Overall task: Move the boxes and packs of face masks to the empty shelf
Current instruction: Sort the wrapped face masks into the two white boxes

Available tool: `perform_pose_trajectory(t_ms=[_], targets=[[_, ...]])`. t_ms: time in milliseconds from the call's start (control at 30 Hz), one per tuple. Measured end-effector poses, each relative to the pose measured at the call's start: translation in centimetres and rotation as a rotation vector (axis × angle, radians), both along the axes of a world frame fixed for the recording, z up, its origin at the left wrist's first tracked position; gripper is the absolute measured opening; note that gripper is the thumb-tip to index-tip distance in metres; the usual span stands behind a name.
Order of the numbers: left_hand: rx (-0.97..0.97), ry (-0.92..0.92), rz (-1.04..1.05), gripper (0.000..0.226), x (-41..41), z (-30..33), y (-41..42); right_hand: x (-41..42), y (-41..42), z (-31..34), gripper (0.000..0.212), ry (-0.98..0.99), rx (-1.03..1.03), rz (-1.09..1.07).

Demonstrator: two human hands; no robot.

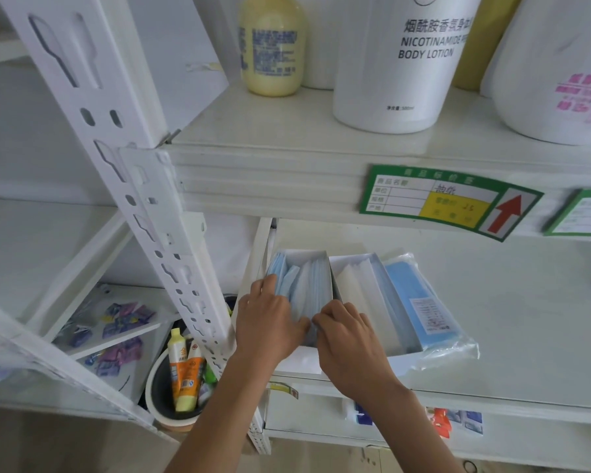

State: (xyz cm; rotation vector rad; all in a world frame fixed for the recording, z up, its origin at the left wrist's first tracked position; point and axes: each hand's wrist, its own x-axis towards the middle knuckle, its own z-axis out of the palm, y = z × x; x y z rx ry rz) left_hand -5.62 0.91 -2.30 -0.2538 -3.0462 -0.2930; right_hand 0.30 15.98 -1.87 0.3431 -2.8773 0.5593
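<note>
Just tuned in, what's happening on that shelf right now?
A person has both hands on the leftmost open box of face masks: the left hand at its left side, the right hand at its near end. A second open box and a sealed mask pack lie beside it to the right, untouched.

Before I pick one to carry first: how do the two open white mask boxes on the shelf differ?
The left box holds mostly blue masks, packed full; the right box shows white ones lying flatter. Both hands, left hand and right hand, grip the left box's front end; the right box is untouched. The left box sits by the shelf's edge; the right box touches the bagged pack. Both are topless, side by side.
</note>
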Motion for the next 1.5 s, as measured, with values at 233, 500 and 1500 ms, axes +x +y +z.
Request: perform_pose_trajectory(t_ms=[233, 500, 1500], targets=[[-0.038, -0.043, -0.034, 0.051, -0.8, 0.2, -0.1, 0.1, 0.0, 0.1, 0.024, -0.031, 0.007, -0.001], [-0.15, -0.064, 0.007, 0.064, -0.9, 0.4, 0.2, 0.0, -0.3, -0.1, 0.027, -0.037, 0.029, -0.014], [0.972, 0.084, 0.008, 0.01, 1.4, 0.7, -0.5, -0.5, -1.2, -0.1, 0.035, 0.011, -0.229, -0.028]])
